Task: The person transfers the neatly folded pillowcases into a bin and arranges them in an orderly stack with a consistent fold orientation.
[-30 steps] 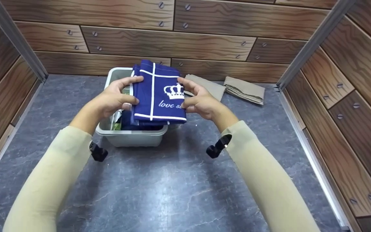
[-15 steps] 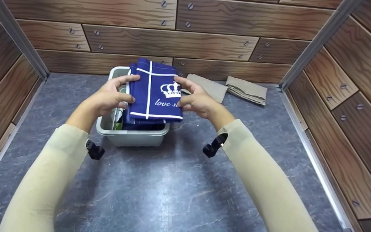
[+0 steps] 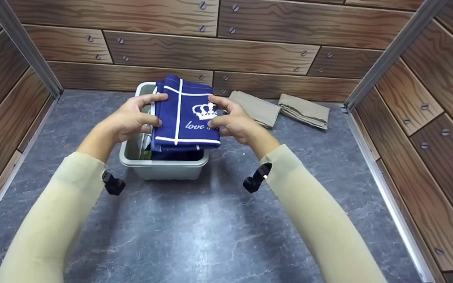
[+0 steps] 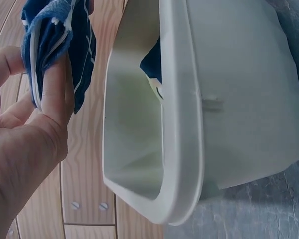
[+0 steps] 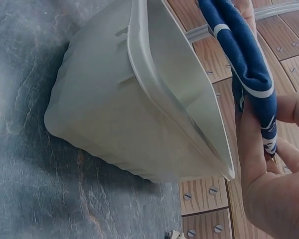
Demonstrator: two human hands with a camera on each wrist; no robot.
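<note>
Both arms reach forward over the grey marbled table (image 3: 195, 236), sleeves in pale cream, elbows out, wrists converging above the white tub (image 3: 163, 169). The left hand (image 3: 130, 120) clamps the near-left edge of the folded blue cloth (image 3: 183, 118), thumb on top and fingers curled underneath; the left wrist view shows those fingers (image 4: 52, 84) wrapped round the layered fold. The right hand (image 3: 232, 122) mirrors it on the opposite edge, thumb across the top by the white crown print, fingers tucked below, and the right wrist view confirms the pinch on the thick folded edge. So both hands are gripping the cloth, one on each side.

The cloth is held just above the tub's open mouth, hovering over it and partly covering it from the head view. It lies roughly flat, tilted a little with its far edge higher. Its long axis runs away from the person, toward the wooden back wall (image 3: 210, 47), with the white stripe following that line and the crown and lettering reading upright to the wearer. More dark blue fabric sits inside the tub underneath.

Two folded tan cloths (image 3: 285, 110) lie on the table to the right, near the back wall, well apart from the hands.
</note>
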